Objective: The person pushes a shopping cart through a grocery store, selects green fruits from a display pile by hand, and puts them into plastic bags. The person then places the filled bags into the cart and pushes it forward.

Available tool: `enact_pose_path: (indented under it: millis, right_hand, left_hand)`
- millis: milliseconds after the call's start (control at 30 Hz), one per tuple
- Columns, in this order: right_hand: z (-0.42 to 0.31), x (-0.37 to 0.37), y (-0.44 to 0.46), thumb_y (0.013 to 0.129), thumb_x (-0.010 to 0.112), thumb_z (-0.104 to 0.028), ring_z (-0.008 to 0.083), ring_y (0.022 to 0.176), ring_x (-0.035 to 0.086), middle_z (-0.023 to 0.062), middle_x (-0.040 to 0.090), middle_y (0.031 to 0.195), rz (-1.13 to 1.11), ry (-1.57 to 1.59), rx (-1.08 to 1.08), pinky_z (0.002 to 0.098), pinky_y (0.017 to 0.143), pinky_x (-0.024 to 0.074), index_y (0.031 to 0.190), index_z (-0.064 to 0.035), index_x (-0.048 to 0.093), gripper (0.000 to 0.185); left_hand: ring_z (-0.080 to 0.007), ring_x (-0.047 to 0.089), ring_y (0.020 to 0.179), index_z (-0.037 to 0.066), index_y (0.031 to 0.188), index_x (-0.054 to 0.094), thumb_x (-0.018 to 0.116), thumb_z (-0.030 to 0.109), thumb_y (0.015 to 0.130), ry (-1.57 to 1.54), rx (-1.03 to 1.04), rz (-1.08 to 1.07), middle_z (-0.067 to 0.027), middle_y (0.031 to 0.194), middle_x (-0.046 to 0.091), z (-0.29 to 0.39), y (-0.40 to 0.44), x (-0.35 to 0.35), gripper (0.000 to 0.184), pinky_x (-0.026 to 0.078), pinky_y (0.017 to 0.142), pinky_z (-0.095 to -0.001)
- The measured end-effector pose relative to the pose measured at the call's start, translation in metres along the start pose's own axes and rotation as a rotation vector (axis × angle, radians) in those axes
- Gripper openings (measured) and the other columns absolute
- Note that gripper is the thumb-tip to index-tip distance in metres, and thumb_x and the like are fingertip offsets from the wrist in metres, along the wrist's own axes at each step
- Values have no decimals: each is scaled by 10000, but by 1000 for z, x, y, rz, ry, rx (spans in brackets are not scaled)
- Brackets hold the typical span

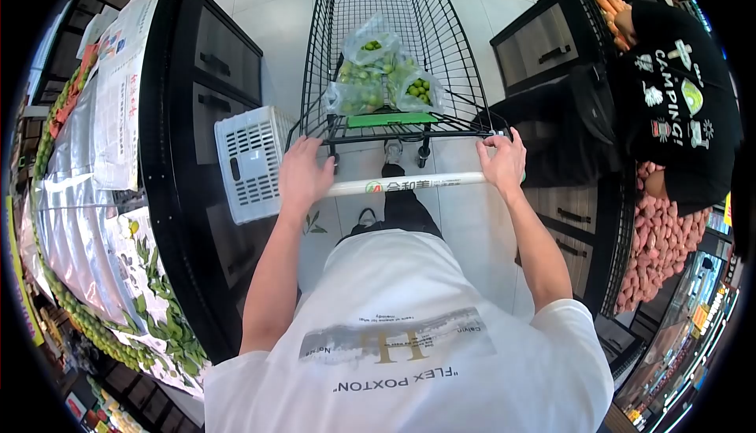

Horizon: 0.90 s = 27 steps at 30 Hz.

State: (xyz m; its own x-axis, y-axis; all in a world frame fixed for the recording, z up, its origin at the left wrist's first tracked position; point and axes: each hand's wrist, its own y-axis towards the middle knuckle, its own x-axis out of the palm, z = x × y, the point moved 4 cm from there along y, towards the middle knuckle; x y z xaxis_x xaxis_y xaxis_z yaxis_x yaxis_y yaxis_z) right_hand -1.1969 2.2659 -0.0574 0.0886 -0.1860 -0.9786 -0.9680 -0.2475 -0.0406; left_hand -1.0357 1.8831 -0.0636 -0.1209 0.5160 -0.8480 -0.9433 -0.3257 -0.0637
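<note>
A black wire shopping cart (pixel 453 47) stands in front of me, its pale handle bar (pixel 346 189) running across at waist height. My left hand (pixel 305 172) is closed on the bar's left end. At the right end, my right hand (pixel 502 160) grips the bar with the thumb bent toward the fingers. Several clear plastic bags of round green fruit (pixel 364 79) lie in the cart's near part. One bag on the right (pixel 419 90) shows darker green fruit. A green strip (pixel 394 120) edges the cart below the bags.
A white plastic crate (pixel 250 167) stands left of the cart, against a black display stand (pixel 201 79). On the right, a person in a black printed shirt (pixel 685 110) leans by reddish tubers (pixel 657 236) and carrots (pixel 610 12). Leafy greens (pixel 161 299) lie at left.
</note>
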Motion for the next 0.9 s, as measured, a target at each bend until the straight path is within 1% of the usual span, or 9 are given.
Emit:
enact_pose_path:
  millis: [100,233,333,367,433,500,800,833,900]
  right_hand:
    - [-6,6,39,881,728,-342,392,1383,433,99,728,1077,-19,-4,-35,512,1139,306,912,-105,746,240]
    - [-22,4,85,882,727,-340,421,1378,416,121,721,1094,-38,-13,-60,520,1136,307,925,-94,742,250]
    - [-33,12,128,889,715,-340,433,1383,401,130,718,1086,-49,-12,-111,527,1136,301,928,-100,740,244]
    - [-29,9,130,891,711,-341,434,1383,400,131,718,1081,-65,-27,-108,528,1136,299,927,-103,740,242]
    - [-41,10,155,892,706,-344,444,1375,410,130,718,1072,-59,-33,-145,529,1135,294,925,-108,739,241]
    - [-54,10,182,895,720,-324,451,1364,434,133,721,1067,-37,-45,-183,523,1131,313,926,-105,749,223]
    - [-93,31,287,890,704,-342,461,1365,426,132,724,1060,-76,-28,-262,541,1126,294,941,-112,743,239]
    - [-90,29,282,890,702,-346,459,1364,430,133,726,1056,-66,-59,-270,541,1124,297,939,-113,745,242]
    - [-97,37,306,891,700,-350,458,1363,433,134,728,1051,-47,-55,-305,541,1122,301,936,-114,746,245]
  left_hand:
    - [-370,584,1256,3,1140,677,751,194,803,-15,-18,-6,-183,1183,696,-5,31,1,394,467,1048,-449]
    - [-370,582,1260,9,1150,678,753,202,804,-12,-41,34,-188,1202,692,-13,64,3,404,466,1057,-446]
    - [-363,583,1264,9,1159,677,755,199,804,36,-84,61,-193,1223,687,-23,97,-1,410,466,1065,-443]
    - [-358,583,1266,14,1164,678,757,196,803,21,-84,55,-194,1232,684,-20,99,3,411,465,1067,-440]
    - [-353,583,1268,20,1168,678,759,193,802,23,-105,55,-194,1241,682,-25,115,-2,413,465,1070,-438]
    - [-350,585,1268,32,1179,676,762,188,800,-15,-153,54,-199,1241,680,-33,136,-4,418,467,1068,-439]
    - [-354,604,1229,42,1152,687,757,181,794,-1,-200,102,-187,1241,683,-63,209,-16,390,479,1047,-438]
    - [-350,606,1227,45,1152,689,760,185,791,-22,-196,97,-184,1240,684,-64,204,-11,394,480,1045,-436]
    - [-345,609,1224,48,1150,693,763,193,790,-4,-226,107,-179,1241,686,-68,222,-13,394,482,1043,-431]
